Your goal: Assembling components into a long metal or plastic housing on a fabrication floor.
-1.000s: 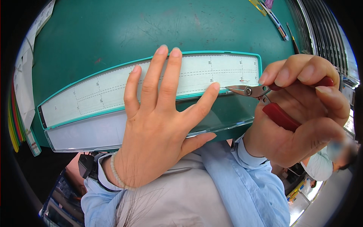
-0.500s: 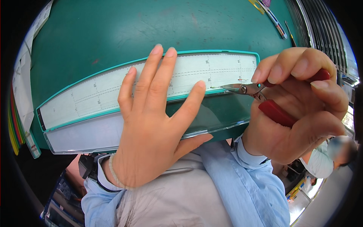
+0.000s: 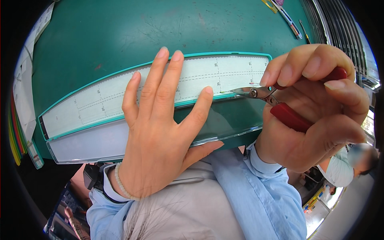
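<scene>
Ruled paper [image 3: 200,76] in teal case [image 3: 224,53] is being covered by left hand's [image 3: 150,140] spread fingers. Red-handled pliers [image 3: 253,93] are being gripped by right hand's [image 3: 320,106] curled fingers, tips pointing at green sliver [image 3: 225,92] beside left index. Positioning seemingly done, result not shown: red sliver [image 3: 254,83] is lying beside right fingertips. Paper's middle is being hidden; tip contact is proving unclear.

The head view looks down from close.

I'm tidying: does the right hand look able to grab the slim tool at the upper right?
Probably not: the right hand holds red-handled pliers, though nothing seems to block the slim tool.
</scene>
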The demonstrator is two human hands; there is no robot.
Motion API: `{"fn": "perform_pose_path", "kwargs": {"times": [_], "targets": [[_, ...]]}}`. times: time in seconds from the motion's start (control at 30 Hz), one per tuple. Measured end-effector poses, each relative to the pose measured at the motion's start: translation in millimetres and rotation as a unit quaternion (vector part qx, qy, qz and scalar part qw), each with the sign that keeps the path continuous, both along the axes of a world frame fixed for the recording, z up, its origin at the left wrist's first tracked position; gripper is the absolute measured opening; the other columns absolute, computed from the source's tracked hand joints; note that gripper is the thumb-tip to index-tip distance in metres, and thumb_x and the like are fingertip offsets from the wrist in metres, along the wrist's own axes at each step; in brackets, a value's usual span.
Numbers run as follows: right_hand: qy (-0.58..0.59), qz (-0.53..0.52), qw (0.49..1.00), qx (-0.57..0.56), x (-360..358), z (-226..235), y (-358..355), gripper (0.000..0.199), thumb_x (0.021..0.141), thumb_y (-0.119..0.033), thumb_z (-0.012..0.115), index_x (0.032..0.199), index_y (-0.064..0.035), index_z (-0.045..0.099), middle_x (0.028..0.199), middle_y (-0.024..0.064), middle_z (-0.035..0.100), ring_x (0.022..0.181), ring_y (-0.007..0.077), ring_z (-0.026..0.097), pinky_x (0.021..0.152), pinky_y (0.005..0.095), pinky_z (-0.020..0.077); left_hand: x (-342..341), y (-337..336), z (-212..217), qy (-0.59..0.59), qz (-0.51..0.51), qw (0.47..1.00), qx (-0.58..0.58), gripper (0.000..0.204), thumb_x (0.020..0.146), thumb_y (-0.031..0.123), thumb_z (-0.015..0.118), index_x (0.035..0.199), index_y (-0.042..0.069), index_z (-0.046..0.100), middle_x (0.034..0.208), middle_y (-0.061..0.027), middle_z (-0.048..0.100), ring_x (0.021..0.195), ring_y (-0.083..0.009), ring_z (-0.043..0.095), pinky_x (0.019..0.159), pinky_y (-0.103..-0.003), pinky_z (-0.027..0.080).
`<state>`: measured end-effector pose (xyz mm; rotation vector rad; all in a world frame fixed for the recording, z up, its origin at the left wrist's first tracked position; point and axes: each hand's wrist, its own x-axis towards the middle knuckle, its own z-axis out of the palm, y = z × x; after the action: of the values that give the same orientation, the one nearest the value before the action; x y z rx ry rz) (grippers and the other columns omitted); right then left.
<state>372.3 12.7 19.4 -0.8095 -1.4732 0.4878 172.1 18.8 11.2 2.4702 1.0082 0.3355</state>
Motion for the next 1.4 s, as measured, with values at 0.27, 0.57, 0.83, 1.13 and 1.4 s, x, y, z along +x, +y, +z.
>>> {"fn": "perform_pose_path", "kwargs": {"times": [0.27, 0.57, 0.83, 1.13, 1.4], "targets": [[0.008, -0.008, 1.0, 0.003, -1.0, 0.2, 0.7, 0.053, 0.098, -0.055, 0.027, 0.115, -0.011, 0.052, 0.101, 0.0168, 0.049, 0.075, 0.0228, 0.052, 0.058, 0.0354, 0.051, 0.7, 0.1, 0.3, -0.001, -0.002, 1.0, 0.002, 0.072, 0.067, 0.042, 0.079, 0.129, 0.012, 0.056, 0.147, -0.0295, 0.027, 0.137, -0.0458, 0.027, 0.108, -0.057, 0.016], [0.008, 0.021, 1.0, 0.01, 3.9, -1.2, 2.4, 0.052, 0.098, -0.053, 0.028, 0.115, -0.0097, 0.051, 0.101, 0.0176, 0.049, 0.075, 0.0231, 0.053, 0.059, 0.0352, 0.0512, 2.0, -0.6, -0.4, 0.0, 0.004, 1.0, 0.009, 0.072, 0.067, 0.042, 0.079, 0.128, 0.011, 0.057, 0.147, -0.0296, 0.027, 0.137, -0.0452, 0.027, 0.108, -0.057, 0.016], [-0.021, -0.005, 1.0, 0.009, 4.3, -1.3, 0.1, 0.054, 0.098, -0.054, 0.03, 0.115, -0.0088, 0.052, 0.102, 0.0174, 0.05, 0.076, 0.0223, 0.055, 0.059, 0.0355, 0.0531, 2.3, -0.6, -1.4, 0.003, 0.001, 1.0, 0.018, 0.07, 0.068, 0.045, 0.077, 0.127, 0.011, 0.058, 0.147, -0.0299, 0.027, 0.137, -0.0454, 0.027, 0.108, -0.056, 0.016], [0.013, 0.001, 1.0, 0.006, 3.4, -2.7, 1.2, 0.053, 0.097, -0.055, 0.032, 0.114, -0.0093, 0.053, 0.102, 0.0171, 0.051, 0.077, 0.0229, 0.056, 0.06, 0.0365, 0.0531, 2.4, 1.5, -0.3, 0.012, 0.0, 1.0, 0.019, 0.069, 0.069, 0.045, 0.076, 0.127, 0.012, 0.058, 0.147, -0.0304, 0.026, 0.137, -0.0457, 0.026, 0.108, -0.056, 0.016], [-0.001, 0.006, 1.0, 0.007, 6.1, -2.9, -0.8, 0.052, 0.098, -0.053, 0.03, 0.115, -0.0092, 0.052, 0.103, 0.0178, 0.051, 0.077, 0.023, 0.056, 0.06, 0.0366, 0.0534, 4.3, -1.8, -0.3, 0.015, 0.0, 1.0, 0.015, 0.07, 0.068, 0.044, 0.076, 0.127, 0.012, 0.058, 0.147, -0.0305, 0.026, 0.137, -0.0459, 0.026, 0.108, -0.056, 0.017]]}}
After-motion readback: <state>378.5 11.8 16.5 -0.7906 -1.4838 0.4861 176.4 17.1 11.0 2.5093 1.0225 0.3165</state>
